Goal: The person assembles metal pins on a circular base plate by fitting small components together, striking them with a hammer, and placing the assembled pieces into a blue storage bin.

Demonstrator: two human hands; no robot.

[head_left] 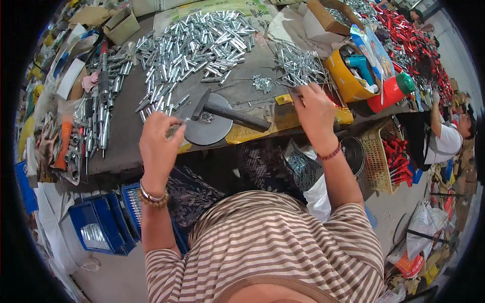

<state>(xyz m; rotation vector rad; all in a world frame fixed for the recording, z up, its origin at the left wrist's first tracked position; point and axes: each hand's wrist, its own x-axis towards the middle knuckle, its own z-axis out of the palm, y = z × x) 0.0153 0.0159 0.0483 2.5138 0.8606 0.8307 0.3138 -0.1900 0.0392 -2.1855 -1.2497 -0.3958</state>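
Fingers of left hand (159, 139) pinched shut on small metal tube (175, 129); right hand (314, 108) fingers closed on thin pins (299, 65).

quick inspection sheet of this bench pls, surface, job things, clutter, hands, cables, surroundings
surface: dark worktable, crowded toward the back.
job's things: round metal disc at the front edge with a hammer lying across it; big heap of silver metal tubes behind; smaller pile of thin metal pins to the right.
clutter: cardboard boxes, yellow tub with a teal tool, red bottle, longer metal parts on the left.
hands: left hand closed on a small metal piece by the disc; right hand at the pin pile, grip unclear.
cables: nothing seen.
surroundings: blue crates below; woven basket of red parts; another person seated at right.
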